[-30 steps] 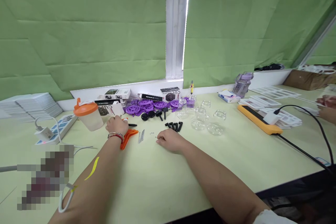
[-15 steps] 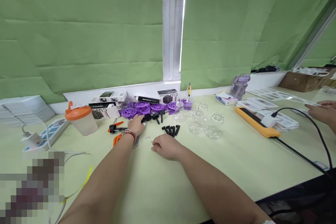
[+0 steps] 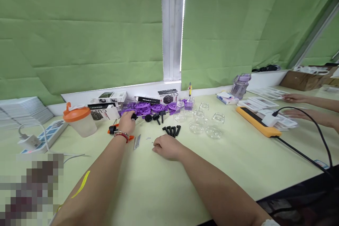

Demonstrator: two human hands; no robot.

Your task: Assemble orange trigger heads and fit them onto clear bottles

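Note:
My left hand (image 3: 126, 123) is closed around a small black piece (image 3: 134, 116) with a thin rod-like end pointing right; its exact kind is unclear. Under that hand lie black and orange parts (image 3: 113, 129), partly covered. Several metal rods (image 3: 137, 141) lie side by side to its right. My right hand (image 3: 167, 147) rests on the table with curled fingers, fingertips beside tiny metal pieces (image 3: 148, 138); anything inside them is hidden. Short black L-shaped parts (image 3: 173, 130) sit just beyond it. Black knob-headed parts (image 3: 156, 117) lie before a heap of purple wheel-shaped parts (image 3: 158, 108).
Clear rounded containers (image 3: 196, 127) stand right of centre. An orange-lidded cup (image 3: 83, 123) and cup-holder boxes (image 3: 106, 111) are at left. An orange power strip (image 3: 256, 122) with cables is at right. Another person's hands (image 3: 293, 98) are over papers (image 3: 258, 103).
My left hand has moved left, carrying the small black piece, uncovering more of the metal rods. My right hand stays in place. The other person's hands have reached further left over the papers.

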